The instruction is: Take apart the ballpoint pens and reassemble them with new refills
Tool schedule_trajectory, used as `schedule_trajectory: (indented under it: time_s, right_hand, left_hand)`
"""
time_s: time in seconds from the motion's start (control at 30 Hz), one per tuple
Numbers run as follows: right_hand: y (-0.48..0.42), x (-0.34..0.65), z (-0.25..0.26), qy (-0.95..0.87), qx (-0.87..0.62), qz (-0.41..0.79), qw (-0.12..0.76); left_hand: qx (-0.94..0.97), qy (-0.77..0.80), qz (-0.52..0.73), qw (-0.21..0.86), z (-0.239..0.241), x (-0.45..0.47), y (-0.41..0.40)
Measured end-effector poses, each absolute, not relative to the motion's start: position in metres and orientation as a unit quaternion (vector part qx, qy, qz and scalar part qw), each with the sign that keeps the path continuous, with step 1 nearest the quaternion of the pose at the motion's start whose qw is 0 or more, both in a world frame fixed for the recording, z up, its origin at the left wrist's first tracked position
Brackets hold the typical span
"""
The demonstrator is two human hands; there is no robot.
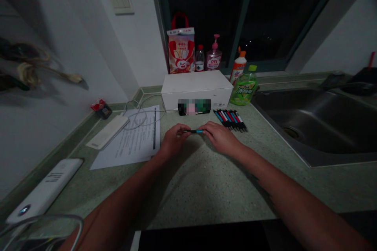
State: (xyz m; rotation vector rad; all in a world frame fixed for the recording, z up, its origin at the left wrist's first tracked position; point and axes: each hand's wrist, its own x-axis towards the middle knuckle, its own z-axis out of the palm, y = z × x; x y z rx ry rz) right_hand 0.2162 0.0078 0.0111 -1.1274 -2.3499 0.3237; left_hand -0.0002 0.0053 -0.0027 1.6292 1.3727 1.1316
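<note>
Above the speckled green countertop, a blue and black pen lies level between my two hands. My left hand pinches its dark end, and my right hand pinches the blue end. Both hands are closed on it, with the fingertips partly covering the ends. Just beyond my right hand, a row of several pens in blue, red, white and black lies side by side. A phone with a blurred screen leans against a white box straight ahead.
Printed paper lies left, with a white slab-like device and cable on it. A long white device sits nearer. Behind the box stand a red bag and bottles; a green bottle is beside it. A steel sink is right.
</note>
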Motion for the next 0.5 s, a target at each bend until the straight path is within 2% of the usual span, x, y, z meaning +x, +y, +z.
schedule_trajectory:
  time_s: [0.5]
  right_hand:
    - [0.008,0.217,0.0101,-0.868,-0.407,0.12,0.257]
  left_hand:
    - [0.614,0.535,0.434,0.384,-0.0058,0.0,0.0065]
